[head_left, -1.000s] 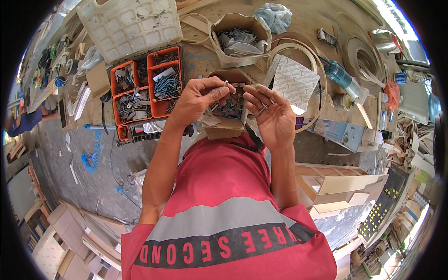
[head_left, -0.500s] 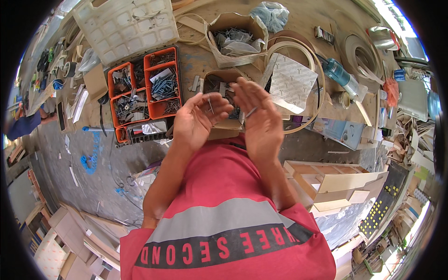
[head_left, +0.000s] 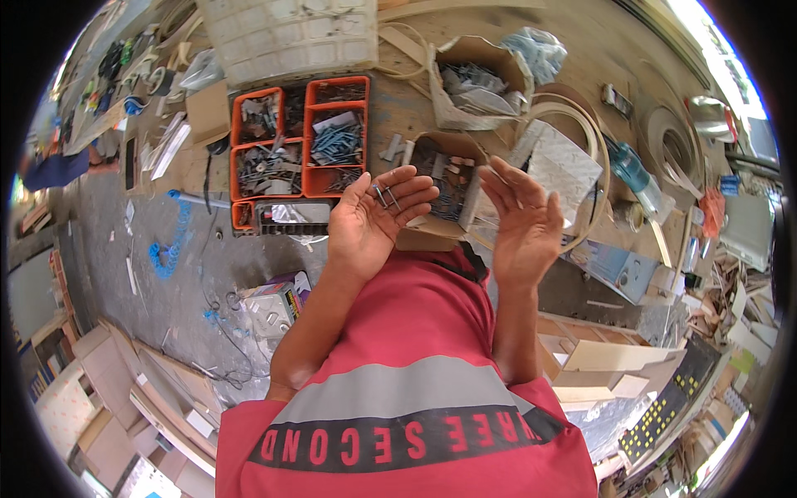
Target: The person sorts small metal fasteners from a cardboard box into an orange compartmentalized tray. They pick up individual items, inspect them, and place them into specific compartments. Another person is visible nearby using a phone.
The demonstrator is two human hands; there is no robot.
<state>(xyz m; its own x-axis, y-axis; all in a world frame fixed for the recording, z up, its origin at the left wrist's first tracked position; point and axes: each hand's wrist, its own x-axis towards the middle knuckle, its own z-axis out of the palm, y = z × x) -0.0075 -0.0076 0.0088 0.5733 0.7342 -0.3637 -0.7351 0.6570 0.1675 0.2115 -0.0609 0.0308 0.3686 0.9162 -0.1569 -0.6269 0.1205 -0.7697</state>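
Note:
My left hand [head_left: 371,222] is palm up, fingers slightly curled. A few small metal screws [head_left: 386,197] lie loose across its palm and finger bases. My right hand [head_left: 525,217] is raised apart from it, palm turned inward, fingers extended and nothing visible in it. Between and beyond the hands stands an open cardboard box [head_left: 475,197] with mixed small hardware inside. To the left of it lies an open organizer case [head_left: 304,170] with orange compartments, filled with screws, blue fasteners and metal pieces.
A larger carton [head_left: 484,116] of metal parts stands at the back, beside a plastic bag [head_left: 535,51]. To the right are coiled edging strips [head_left: 601,187] and a teal power tool [head_left: 633,176]. A blue coiled hose [head_left: 166,259] lies on the floor. At far left, another person [head_left: 58,169] shows partly.
The small metal piece in my right hand no longer shows there, and my left palm now holds more screws. My hands have spread apart. The view has shifted, moving the bench items rightward.

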